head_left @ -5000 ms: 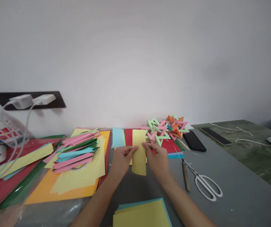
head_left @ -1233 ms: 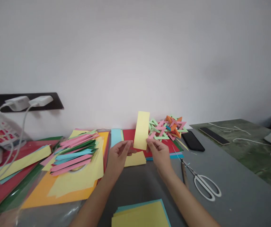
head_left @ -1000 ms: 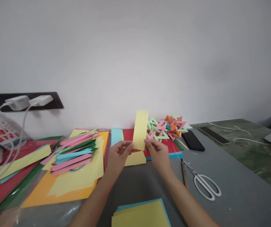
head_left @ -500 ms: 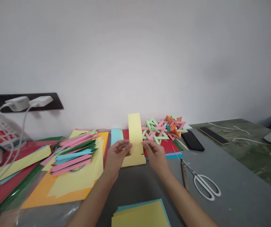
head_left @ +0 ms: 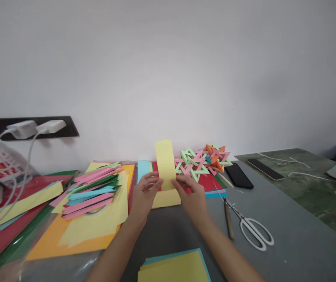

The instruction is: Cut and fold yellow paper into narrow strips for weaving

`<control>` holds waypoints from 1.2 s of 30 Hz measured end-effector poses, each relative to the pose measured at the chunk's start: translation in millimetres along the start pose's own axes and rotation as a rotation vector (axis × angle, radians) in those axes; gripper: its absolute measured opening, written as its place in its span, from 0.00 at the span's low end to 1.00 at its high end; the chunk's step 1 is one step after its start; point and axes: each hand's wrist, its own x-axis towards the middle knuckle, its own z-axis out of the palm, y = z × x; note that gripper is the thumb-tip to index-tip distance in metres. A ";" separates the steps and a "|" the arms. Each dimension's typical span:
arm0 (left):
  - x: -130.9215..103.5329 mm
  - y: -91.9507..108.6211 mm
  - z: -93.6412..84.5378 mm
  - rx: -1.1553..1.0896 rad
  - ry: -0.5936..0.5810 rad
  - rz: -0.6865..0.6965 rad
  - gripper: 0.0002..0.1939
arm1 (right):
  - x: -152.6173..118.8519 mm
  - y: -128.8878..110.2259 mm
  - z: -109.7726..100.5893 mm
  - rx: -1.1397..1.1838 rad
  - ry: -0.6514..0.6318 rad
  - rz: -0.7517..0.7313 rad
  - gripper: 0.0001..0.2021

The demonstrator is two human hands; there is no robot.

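In the head view, the left hand (head_left: pixel 148 192) and right hand (head_left: pixel 193 192), slightly apart, pinch opposite long edges of a yellow paper strip (head_left: pixel 165 162) near its lower end. The strip rises, leaning slightly, just left of the pink-and-green folded-paper star (head_left: pixel 197 159). Well left of the star lies a pile of coloured paper strips (head_left: pixel 93 196); right of it, a black smartphone (head_left: pixel 239 175); nearer the camera, white-handled scissors (head_left: pixel 250 225).
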 end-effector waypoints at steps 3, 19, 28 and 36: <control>-0.6 0.8 -0.7 0.116 -0.009 0.058 0.08 | -2.2 -0.3 1.4 -0.033 -0.005 -0.078 0.07; -10.5 14.4 9.4 -0.162 -0.170 -0.223 0.16 | -2.2 -15.0 -4.1 -0.118 -0.077 -0.283 0.10; -13.2 20.0 10.8 -0.291 -0.209 -0.297 0.15 | -1.5 -22.5 -3.5 -0.035 -0.068 -0.159 0.09; -15.1 25.1 9.5 -0.335 -0.237 -0.328 0.16 | -3.9 -25.1 -3.7 -0.146 -0.062 -0.239 0.12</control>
